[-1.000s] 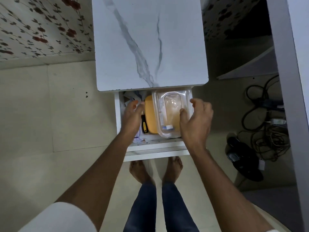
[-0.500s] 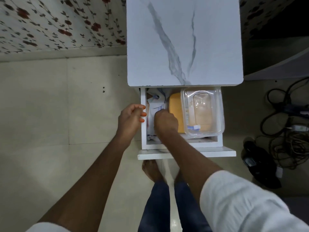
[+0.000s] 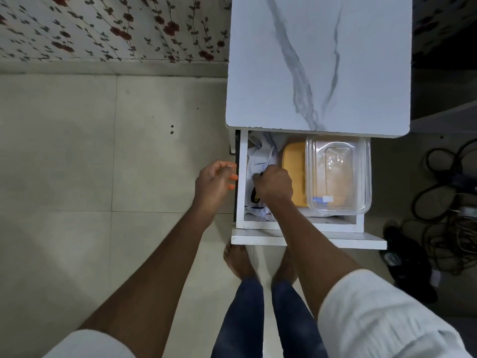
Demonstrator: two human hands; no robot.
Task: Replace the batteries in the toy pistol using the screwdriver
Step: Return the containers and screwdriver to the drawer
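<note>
Since the right hand (image 3: 274,186) has its fingers (image 3: 258,178) curled down into the left part of the open drawer (image 3: 296,224), the step in hand looks like fetching the screwdriver (image 3: 254,196) — a black-and-yellow handle shows just below and to the left of those fingers, lying on white papers (image 3: 258,156). Whether the fingers already pinch the tool or only the paper over it, I cannot tell. To do this well, I would close the fingers round the handle itself, not the loose sheets, and lift straight up so nothing drags out with it. The orange box (image 3: 294,174) lies just to the right of the fingers, and the clear plastic container (image 3: 338,174) beyond that; both can stay put. The toy pistol is not in view, nor are any batteries.

The left hand (image 3: 214,183) hovers outside the drawer's left wall, its fingers loosely bent and holding nothing.

Against half a second ago, little differs — the right hand sits in the same corner, slightly further right, and the dark handle now shows beside it. A second ago both hands were in the drawer, the right one on the clear container.
</note>
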